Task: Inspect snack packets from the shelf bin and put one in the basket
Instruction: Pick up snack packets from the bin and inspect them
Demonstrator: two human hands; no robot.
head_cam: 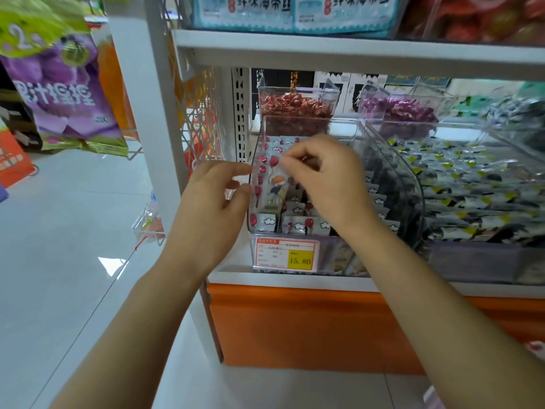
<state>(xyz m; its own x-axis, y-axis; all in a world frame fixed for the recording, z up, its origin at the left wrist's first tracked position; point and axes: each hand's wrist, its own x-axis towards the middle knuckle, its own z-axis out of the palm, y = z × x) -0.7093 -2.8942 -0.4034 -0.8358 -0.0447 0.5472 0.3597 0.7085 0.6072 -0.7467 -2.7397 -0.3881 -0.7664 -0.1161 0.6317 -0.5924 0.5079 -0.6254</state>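
Two hands are up at the front of the clear bin (256,149) on the white shelf (295,280). Our right hand (327,178) pinches the top of one snack packet (275,187) between thumb and forefinger, holding it upright just above the bin's left front corner. It is a small pale packet with a cartoon figure and a red balloon. Our left hand (209,208) reaches in from the left with forefinger and thumb parted by the packet's left edge; we cannot tell whether it grasps the packet or only touches the bin wall. More packets (298,224) of the same kind — white, with clouds and balloons — lie in the bin below. A price tag (287,255) reading 15.80 sits on the bin's front.
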